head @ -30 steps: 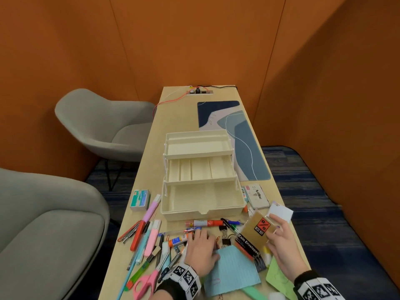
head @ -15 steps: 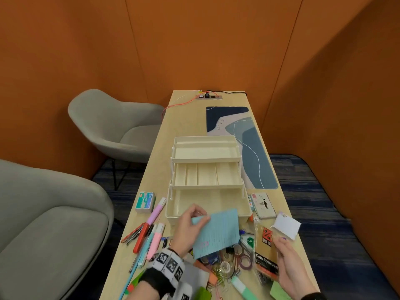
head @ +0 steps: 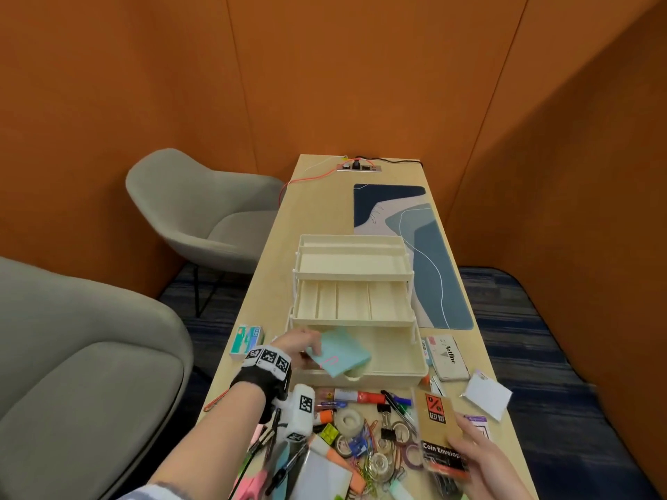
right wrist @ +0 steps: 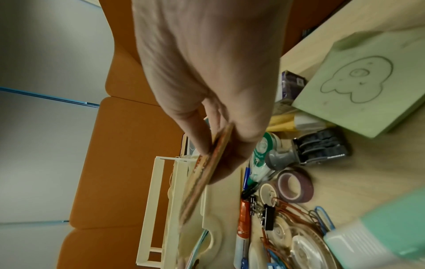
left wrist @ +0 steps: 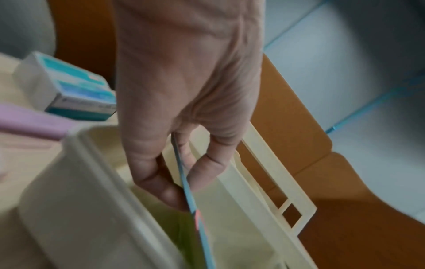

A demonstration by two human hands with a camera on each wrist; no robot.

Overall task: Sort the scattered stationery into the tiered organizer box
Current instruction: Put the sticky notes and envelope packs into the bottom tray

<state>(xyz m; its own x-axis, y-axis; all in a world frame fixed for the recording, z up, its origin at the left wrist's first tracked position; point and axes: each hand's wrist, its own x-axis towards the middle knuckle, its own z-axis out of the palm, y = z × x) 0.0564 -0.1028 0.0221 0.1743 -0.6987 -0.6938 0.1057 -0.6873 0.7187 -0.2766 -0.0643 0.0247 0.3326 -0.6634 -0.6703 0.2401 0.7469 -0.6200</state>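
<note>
A cream tiered organizer box [head: 355,283] stands open in the middle of the table, its three trays stepped back. My left hand [head: 301,342] pinches a light blue note pad [head: 339,351] with a pink paper clip and holds it tilted over the bottom tray [head: 395,355]. The left wrist view shows the pad [left wrist: 193,200] edge-on between thumb and fingers, inside the tray [left wrist: 232,227]. My right hand [head: 476,460] grips a brown pack of coin envelopes [head: 438,427] above the clutter at the table's near right; the pack [right wrist: 204,182] is seen edge-on in its fingers.
Pens, markers, tape rolls [head: 348,420], binder clips, paper clips and pink scissors [head: 252,483] crowd the near table. A teal staple box [head: 247,337] lies left of the organizer, an Artline box [head: 447,357] and white paper [head: 487,395] right. A blue desk mat [head: 415,254] lies beyond. Grey chairs [head: 202,211] stand left.
My left hand lifted the blue pad off the table and carried it forward into the bottom tray. My right hand drew the envelope pack nearer and lower.
</note>
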